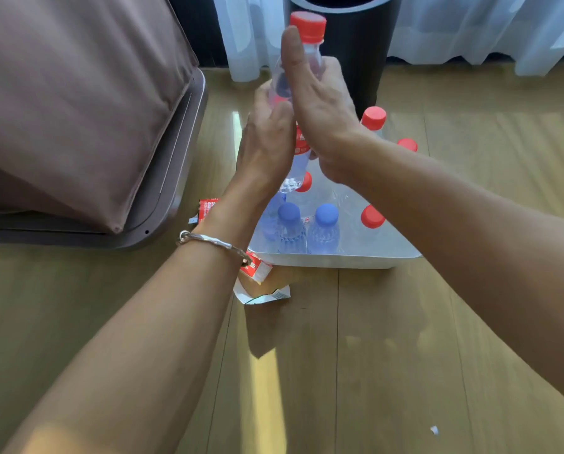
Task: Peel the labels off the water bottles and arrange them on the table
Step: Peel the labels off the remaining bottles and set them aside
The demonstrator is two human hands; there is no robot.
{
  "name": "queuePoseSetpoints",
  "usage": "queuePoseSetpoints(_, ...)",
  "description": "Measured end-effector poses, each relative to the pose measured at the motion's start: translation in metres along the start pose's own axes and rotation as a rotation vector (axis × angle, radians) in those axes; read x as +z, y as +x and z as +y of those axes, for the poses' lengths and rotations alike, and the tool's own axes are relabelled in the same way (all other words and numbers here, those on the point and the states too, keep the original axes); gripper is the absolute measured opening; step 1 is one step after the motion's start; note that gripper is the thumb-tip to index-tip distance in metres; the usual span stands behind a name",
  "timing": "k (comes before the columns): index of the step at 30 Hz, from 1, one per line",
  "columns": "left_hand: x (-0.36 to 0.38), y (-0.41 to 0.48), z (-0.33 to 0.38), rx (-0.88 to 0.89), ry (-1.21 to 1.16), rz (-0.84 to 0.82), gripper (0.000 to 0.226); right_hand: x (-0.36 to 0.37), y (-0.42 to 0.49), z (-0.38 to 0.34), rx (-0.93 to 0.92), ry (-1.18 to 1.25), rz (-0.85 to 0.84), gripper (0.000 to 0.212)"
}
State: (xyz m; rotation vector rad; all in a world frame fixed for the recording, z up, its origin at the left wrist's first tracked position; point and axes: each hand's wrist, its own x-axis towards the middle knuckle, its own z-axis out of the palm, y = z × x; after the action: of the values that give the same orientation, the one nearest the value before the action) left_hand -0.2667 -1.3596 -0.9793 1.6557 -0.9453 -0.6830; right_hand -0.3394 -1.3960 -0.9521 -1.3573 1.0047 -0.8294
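Gripping one bottle (311, 52) between them, both hands hold it upright in the air above the tray (333, 259). The right hand (323, 116) has its grip closed on the upper body, thumb lying straight up toward the red cap (308, 26) and fingers wrapped round the far side. The left hand (267, 142), a bracelet (208, 240) at its wrist, has its grip closed round the middle, just beside the red label (302, 142) that is still on the bottle.

Below, the white tray stands on the wooden floor (470, 224) and holds more bottles: two blue-capped ones (289, 224) at its near edge and several red-capped ones (373, 118) farther back. Peeled labels (261, 296) lie on the floor by the tray's near left corner, with another (207, 208) farther left.

Behind the tray stands a dark bin (359, 54) before pale curtains (470, 27). A brown cushion (77, 109) fills the left.
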Motion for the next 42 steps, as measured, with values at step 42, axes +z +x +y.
queuePoseSetpoints(42, 0.012, -0.012, 0.011, -0.026, -0.068, 0.196, 0.039, 0.000, -0.001, -0.003, -0.045, -0.002, 0.037, 0.034)
